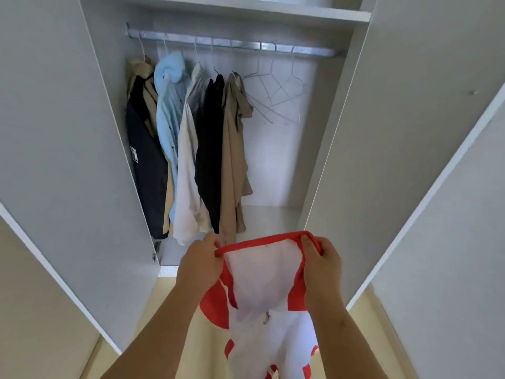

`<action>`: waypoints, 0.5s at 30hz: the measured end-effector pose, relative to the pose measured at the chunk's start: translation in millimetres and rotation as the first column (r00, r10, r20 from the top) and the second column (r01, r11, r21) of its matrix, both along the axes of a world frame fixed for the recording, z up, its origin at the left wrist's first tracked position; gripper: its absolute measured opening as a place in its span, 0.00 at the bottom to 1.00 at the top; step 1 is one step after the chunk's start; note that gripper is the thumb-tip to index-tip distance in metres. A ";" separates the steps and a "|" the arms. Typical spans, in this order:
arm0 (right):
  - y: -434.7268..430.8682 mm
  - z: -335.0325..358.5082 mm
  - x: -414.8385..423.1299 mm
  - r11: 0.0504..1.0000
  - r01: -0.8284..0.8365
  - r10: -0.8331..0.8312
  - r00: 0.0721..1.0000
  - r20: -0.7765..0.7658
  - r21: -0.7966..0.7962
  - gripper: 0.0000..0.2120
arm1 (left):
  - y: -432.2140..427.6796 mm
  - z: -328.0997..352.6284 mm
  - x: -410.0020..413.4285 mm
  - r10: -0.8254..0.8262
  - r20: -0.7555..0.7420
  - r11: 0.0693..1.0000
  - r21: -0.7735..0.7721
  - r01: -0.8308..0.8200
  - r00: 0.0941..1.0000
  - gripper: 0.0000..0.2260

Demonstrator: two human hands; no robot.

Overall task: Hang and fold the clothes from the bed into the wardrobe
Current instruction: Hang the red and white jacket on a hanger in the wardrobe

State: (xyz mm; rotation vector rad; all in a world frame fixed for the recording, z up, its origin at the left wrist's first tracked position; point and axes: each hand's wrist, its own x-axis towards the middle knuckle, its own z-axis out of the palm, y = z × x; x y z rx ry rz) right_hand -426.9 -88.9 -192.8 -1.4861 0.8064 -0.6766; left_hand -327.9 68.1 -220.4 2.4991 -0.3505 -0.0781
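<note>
Pinching one red-and-white garment [262, 272] by its red collar, left hand [200, 265] and right hand [322, 265] hold it before the open wardrobe [322, 149], where five hung clothes [188, 160] hang left of three bare hangers [276, 88].

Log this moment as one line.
left grip: holds red neckline | right grip: holds red neckline | red-and-white top: stretched between both grips, unhung | wire hangers: empty, right end of rail | wardrobe: doors open
</note>
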 end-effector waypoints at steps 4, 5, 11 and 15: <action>-7.1 11.6 68.8 0.996 0.063 -0.068 0.994 0.084 0.062 0.09 | -7.1 12.0 81.3 0.138 0.147 0.987 0.061 -0.148 0.979 0.08; -11.0 12.5 84.3 0.994 0.083 -0.089 0.992 0.091 0.066 0.09 | -9.9 11.6 101.0 0.158 0.109 0.987 0.020 -0.161 0.981 0.08; -29.1 9.6 169.5 0.996 0.055 -0.061 0.993 0.097 0.063 0.08 | -24.3 8.1 195.1 0.251 -0.421 0.803 -0.412 -0.430 0.872 0.05; -49.4 5.6 231.7 0.998 0.005 -0.013 0.992 0.123 0.064 0.08 | -37.9 22.5 241.1 0.216 -0.499 0.592 -0.616 -0.519 0.839 0.08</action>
